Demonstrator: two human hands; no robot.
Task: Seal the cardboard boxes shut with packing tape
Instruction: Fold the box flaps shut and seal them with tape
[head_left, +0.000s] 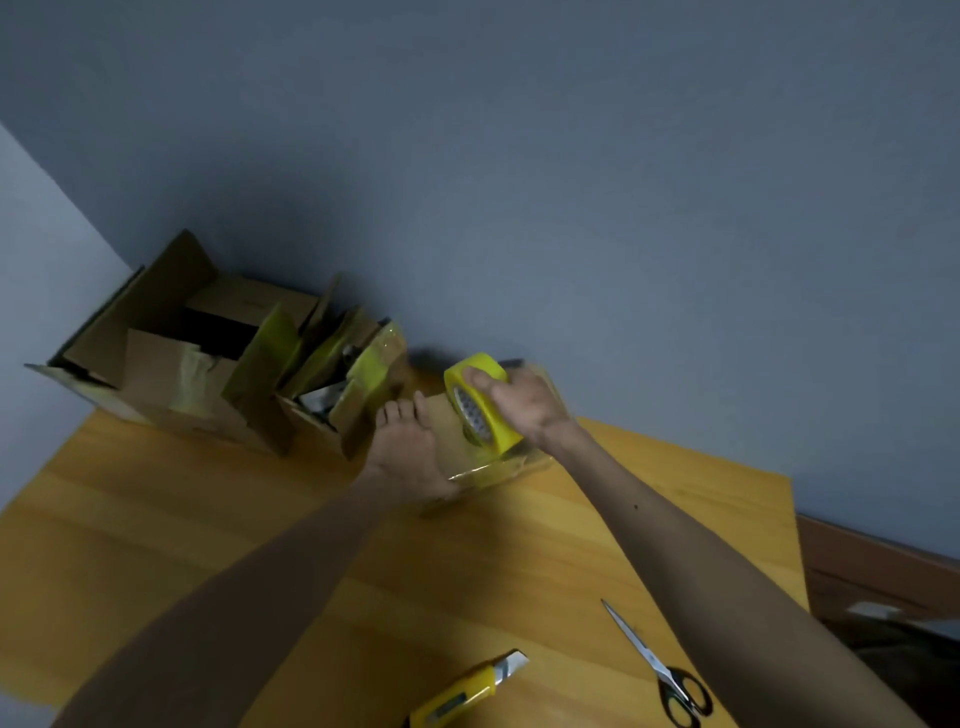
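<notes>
Tape (480, 410) is being gripped by the right hand (524, 410); the flat left hand (408, 447) is pressing the box (498, 470) beneath; best pulled taut.

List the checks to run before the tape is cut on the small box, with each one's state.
1. Right hand grips tape roll: ok.
2. Left hand rests flat on small box, steadying it: ok.
3. Tape covers the box's whole seam: cannot tell, hands hide it.
4. Scissors lie free on the table: ok.
5. Utility knife blade retracted: not ok, blade is out.
6. Open boxes at the back sealed: not ok, flaps up.
</notes>
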